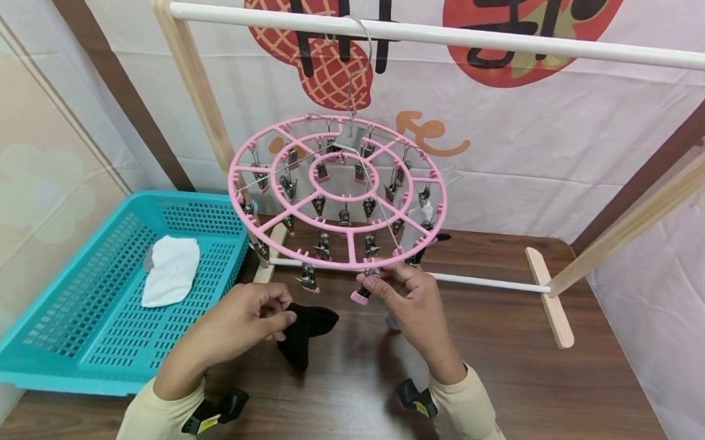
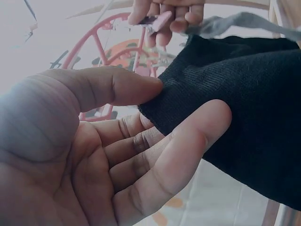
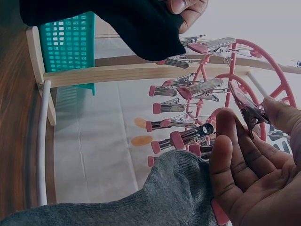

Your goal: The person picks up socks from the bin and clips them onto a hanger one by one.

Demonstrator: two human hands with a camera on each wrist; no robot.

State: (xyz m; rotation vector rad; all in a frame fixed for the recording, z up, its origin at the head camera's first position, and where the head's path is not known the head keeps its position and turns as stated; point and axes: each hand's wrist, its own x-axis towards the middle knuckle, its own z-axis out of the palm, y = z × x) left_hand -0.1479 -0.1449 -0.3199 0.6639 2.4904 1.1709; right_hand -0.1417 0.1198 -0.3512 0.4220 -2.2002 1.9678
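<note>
My left hand pinches the edge of a black sock, which hangs from the fingertips left of my right hand. The left wrist view shows thumb and fingers at the ribbed cuff. With its thumb and fingers, my right hand holds a metal clip with pink tips at the near edge of a round pink drying hanger. A grey sock hangs close beside the right fingers in the right wrist view. Several more metal clips dangle from the hanger's rings.
The hanger's hook sits over the white bar of a wooden-legged rack. At left, a teal basket holds a white sock. Behind the rack is a printed cloth; brown wood lies below.
</note>
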